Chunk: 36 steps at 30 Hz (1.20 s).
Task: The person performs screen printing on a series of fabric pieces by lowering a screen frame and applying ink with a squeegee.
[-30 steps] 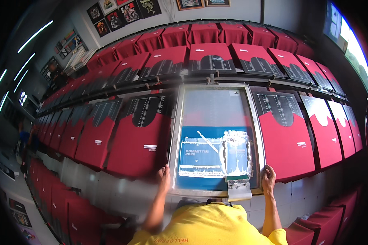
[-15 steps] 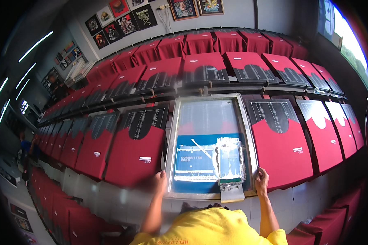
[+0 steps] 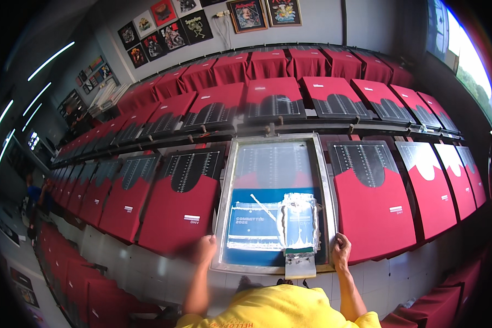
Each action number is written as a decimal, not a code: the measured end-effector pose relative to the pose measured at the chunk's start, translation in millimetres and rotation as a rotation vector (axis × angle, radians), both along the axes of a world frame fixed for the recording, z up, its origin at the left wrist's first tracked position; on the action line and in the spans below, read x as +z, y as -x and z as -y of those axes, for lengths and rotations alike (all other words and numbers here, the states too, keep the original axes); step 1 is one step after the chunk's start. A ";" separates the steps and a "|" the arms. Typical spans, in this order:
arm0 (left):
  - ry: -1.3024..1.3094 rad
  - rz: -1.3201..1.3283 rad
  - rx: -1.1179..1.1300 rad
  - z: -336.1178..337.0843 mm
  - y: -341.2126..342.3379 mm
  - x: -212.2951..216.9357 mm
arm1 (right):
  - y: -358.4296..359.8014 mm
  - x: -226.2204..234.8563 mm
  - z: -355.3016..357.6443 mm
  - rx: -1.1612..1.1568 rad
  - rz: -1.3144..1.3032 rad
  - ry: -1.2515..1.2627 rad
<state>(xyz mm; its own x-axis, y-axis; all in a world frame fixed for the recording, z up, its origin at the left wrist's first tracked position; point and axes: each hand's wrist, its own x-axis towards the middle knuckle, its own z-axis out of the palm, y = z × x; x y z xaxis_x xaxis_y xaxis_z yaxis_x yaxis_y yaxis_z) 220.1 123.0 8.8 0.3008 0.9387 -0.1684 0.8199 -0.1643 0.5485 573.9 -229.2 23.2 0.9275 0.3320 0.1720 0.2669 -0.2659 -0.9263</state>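
Observation:
A screen-printing frame (image 3: 276,136) with metal bars lies over a board in the near row, between two shirt-covered boards. Its mesh shows a blue lower part (image 3: 257,195) with white ink smeared around a stencil. A squeegee (image 3: 300,266) with a metal handle and green edge leans at the near right of the mesh, in the white ink. My left hand (image 3: 205,247) is closed at the frame's near left corner, partly blurred. My right hand (image 3: 342,249) grips the right bar near its lower end. The board under the mesh is only dimly visible.
Red shirts on boards, such as the left shirt (image 3: 183,210) and right shirt (image 3: 369,210), flank the frame closely; each bears a small white print. Dark rails (image 3: 213,133) run behind. More red-covered boards (image 3: 87,268) stand behind me. Another person (image 3: 35,194) is far left.
The view has tilted slightly. The frame has shifted a little to the left and sits straighter, with both my hands moving along with it. The squeegee has stayed in place on the mesh.

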 end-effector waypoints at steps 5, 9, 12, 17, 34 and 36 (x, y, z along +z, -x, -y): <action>-0.055 -0.023 -0.064 -5.9 1.0 -10.6 | 5.2 -7.3 -2.2 0.008 0.006 0.035; -0.190 0.175 0.022 -2.1 -5.6 -12.3 | -0.3 -21.8 -2.6 0.020 0.096 0.015; -0.352 0.175 -0.055 -7.2 2.6 -25.8 | 5.8 8.0 2.6 0.144 0.092 0.270; -0.536 0.414 -0.194 51.2 -15.2 18.1 | 56.1 78.5 13.4 0.626 0.477 0.453; -0.256 0.499 -1.041 187.7 -96.3 56.3 | 87.7 74.7 -11.5 0.728 0.889 0.690; -0.379 0.486 -1.040 187.9 -102.2 44.2 | 82.6 52.4 -10.7 0.687 0.920 0.658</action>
